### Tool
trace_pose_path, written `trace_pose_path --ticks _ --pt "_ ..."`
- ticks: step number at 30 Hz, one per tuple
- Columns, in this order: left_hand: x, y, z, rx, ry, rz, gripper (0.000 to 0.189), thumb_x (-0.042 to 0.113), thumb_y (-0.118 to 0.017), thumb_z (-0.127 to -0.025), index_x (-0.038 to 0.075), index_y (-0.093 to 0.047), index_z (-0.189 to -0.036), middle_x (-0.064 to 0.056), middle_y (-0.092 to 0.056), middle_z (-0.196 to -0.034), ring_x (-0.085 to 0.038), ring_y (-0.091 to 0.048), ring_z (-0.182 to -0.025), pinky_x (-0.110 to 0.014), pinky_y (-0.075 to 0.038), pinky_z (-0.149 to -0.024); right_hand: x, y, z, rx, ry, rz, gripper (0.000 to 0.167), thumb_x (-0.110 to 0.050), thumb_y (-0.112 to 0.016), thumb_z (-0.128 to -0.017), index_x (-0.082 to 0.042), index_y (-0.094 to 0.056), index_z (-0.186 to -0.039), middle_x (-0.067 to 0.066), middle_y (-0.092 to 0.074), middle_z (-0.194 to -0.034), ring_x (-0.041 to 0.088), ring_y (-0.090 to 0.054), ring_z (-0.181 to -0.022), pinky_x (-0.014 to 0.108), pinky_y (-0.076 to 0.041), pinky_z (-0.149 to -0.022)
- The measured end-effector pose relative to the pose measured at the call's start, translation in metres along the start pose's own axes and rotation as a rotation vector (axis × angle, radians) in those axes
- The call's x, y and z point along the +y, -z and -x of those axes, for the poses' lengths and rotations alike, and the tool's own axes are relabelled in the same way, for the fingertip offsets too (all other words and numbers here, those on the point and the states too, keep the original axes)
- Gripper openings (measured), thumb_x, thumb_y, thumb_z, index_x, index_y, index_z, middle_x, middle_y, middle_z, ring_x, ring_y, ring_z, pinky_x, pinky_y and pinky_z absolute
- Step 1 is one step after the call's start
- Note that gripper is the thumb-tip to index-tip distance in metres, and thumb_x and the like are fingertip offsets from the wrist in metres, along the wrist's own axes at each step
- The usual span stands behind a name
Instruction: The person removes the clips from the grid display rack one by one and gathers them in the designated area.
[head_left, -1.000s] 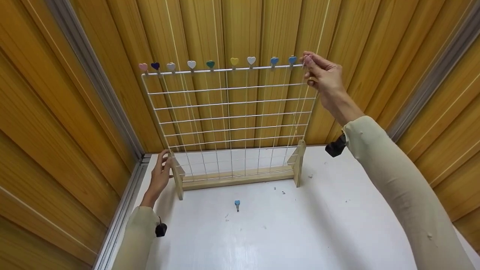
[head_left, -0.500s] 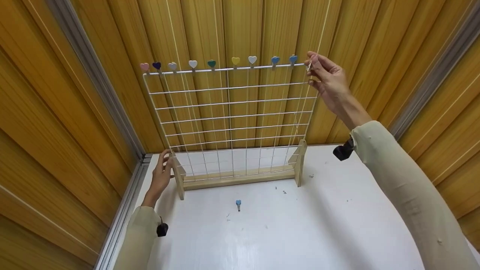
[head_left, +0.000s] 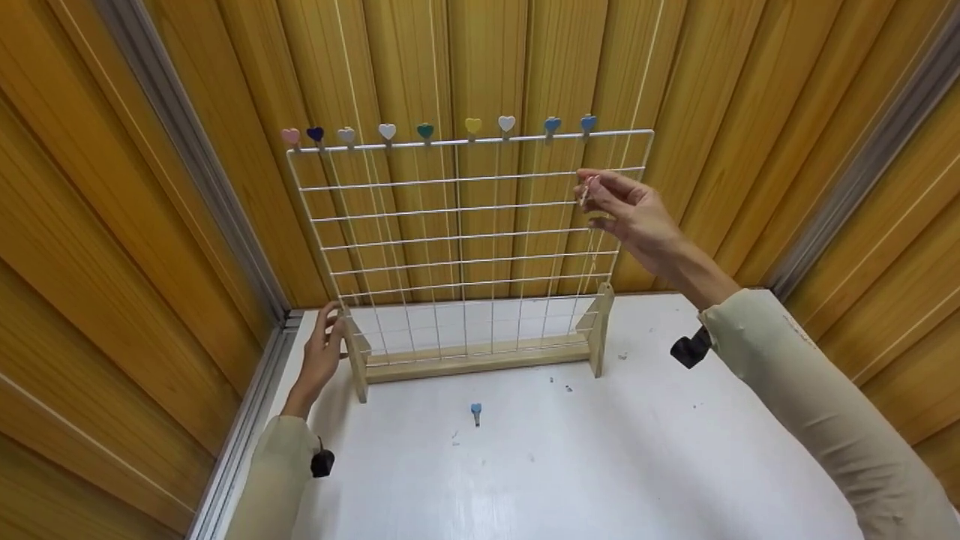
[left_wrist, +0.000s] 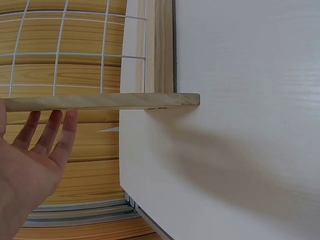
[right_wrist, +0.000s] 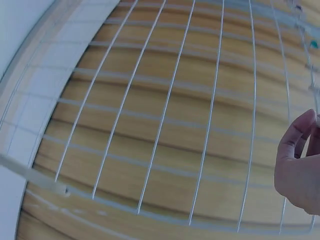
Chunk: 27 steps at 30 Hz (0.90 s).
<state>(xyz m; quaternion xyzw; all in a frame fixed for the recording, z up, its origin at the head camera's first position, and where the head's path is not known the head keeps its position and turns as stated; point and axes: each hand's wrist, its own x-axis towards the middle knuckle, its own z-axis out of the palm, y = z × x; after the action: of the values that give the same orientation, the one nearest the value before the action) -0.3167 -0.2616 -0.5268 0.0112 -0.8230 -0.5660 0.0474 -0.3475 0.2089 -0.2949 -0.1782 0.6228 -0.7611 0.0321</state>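
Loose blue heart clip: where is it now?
In the head view, the blue heart clip lies below centre on the white table, in front of the wooden base of the wire grid, opposite its middle.

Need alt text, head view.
Right hand pinches a small pinkish item in front of a wire grid with nine heart-shaped clips along its top; left hand touches the grid's wooden stand. One blue heart clip lies on the white table.

I see pink, navy, grey, white, green, yellow and blue heart clips (head_left: pixel 472 125), a white grid (head_left: pixel 458 211), yellow-brown wood-grained panels (head_left: pixel 484 60), and my pale-green sleeves (head_left: pixel 810 405).
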Motion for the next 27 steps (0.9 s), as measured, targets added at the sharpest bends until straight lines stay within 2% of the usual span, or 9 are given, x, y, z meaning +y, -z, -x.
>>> trace_pose_path --ticks 4,8,12,16,19,27 --pt "0.000 0.003 0.000 -0.004 -0.012 -0.003 0.050 0.033 -0.031 -0.114 0.020 -0.023 -0.161 -0.023 -0.035 -0.158 -0.042 -0.052 -0.132 -0.060 -0.051 -0.102 0.007 -0.020 0.005 -0.049 -0.041 0.072 0.022 -0.019 -0.063 -0.102 -0.015 -0.071 -0.122 -0.001 -0.074 -0.107 0.012 -0.066 -0.088 0.023 -0.056 -0.075" --pt "0.000 0.008 0.001 0.000 -0.023 -0.016 0.049 0.033 -0.031 -0.114 0.020 -0.023 -0.160 -0.024 -0.034 -0.159 -0.045 -0.050 -0.135 -0.060 -0.052 -0.101 0.021 -0.038 0.011 -0.122 -0.132 0.151 0.022 -0.014 -0.062 -0.103 -0.014 -0.070 -0.124 -0.003 -0.073 -0.107 0.012 -0.067 -0.088 0.023 -0.057 -0.076" --pt "-0.001 0.011 0.003 0.004 -0.016 -0.029 0.048 0.033 -0.031 -0.114 0.020 -0.023 -0.160 -0.025 -0.034 -0.159 -0.046 -0.051 -0.134 -0.059 -0.053 -0.100 0.045 -0.051 0.018 -0.195 -0.212 0.231 0.030 -0.010 -0.062 -0.103 -0.005 -0.065 -0.132 -0.003 -0.073 -0.104 0.011 -0.068 -0.088 0.023 -0.058 -0.077" --pt "-0.003 0.011 0.001 0.018 -0.013 -0.027 0.047 0.031 -0.032 -0.114 0.019 -0.025 -0.159 -0.025 -0.037 -0.157 -0.044 -0.054 -0.130 -0.059 -0.054 -0.098 0.070 -0.059 0.022 -0.231 -0.260 0.282 0.035 -0.010 -0.065 -0.101 0.000 -0.061 -0.135 -0.004 -0.075 -0.101 0.010 -0.069 -0.087 0.023 -0.057 -0.076" --pt "-0.003 0.012 0.000 0.023 -0.015 -0.020 0.047 0.030 -0.032 -0.114 0.019 -0.025 -0.159 -0.024 -0.036 -0.158 -0.044 -0.054 -0.129 -0.059 -0.054 -0.099 0.088 -0.062 0.026 -0.260 -0.278 0.308 0.034 -0.010 -0.066 -0.100 -0.001 -0.064 -0.133 -0.004 -0.076 -0.101 0.009 -0.068 -0.087 0.022 -0.056 -0.075" --pt "-0.003 0.010 0.003 0.024 -0.019 -0.008 0.047 0.031 -0.032 -0.114 0.020 -0.026 -0.159 -0.023 -0.038 -0.157 -0.043 -0.055 -0.128 -0.057 -0.055 -0.097 0.130 -0.066 0.036 -0.289 -0.318 0.316 0.037 -0.011 -0.066 -0.100 0.001 -0.061 -0.136 -0.001 -0.077 -0.105 0.011 -0.068 -0.090 0.023 -0.057 -0.077"
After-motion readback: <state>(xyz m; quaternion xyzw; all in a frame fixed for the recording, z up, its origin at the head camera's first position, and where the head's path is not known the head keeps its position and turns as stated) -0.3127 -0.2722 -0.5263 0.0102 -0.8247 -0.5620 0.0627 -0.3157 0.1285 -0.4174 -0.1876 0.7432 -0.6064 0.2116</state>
